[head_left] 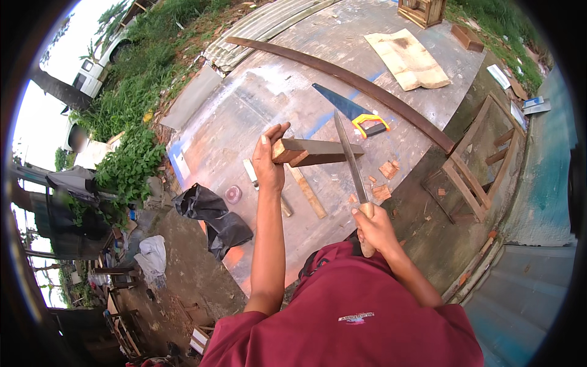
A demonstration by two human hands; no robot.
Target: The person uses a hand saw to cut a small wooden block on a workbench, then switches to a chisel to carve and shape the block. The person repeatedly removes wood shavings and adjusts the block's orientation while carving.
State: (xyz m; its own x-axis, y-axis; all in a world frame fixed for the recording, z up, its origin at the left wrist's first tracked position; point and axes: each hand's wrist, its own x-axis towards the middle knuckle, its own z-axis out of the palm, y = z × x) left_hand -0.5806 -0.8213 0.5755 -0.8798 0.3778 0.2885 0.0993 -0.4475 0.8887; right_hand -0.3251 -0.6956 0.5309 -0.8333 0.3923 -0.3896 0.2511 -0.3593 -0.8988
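My left hand [269, 160] grips the near-left end of a dark brown wooden block [321, 151], palm against its side and fingertips showing beyond it. The block's cut end looks pale and stepped. In my right hand [376, 230], fingers wrap round the wooden handle of a long tapered file [350, 156]. Its metal blade points up and away and crosses the block's right end; whether they touch I cannot tell. Below lies a thin wooden strip [307, 192], with a chisel-like tool [251, 174] to its left. Reddish wood chips [381, 192] lie right of the block.
A handsaw [348, 110] with a yellow and black handle lies on the paint-stained board [293, 235]. Behind it stretches a long brown beam [342, 73]. A black plastic bag [214, 217] sits at the left edge, a wooden frame [474, 177] at the right.
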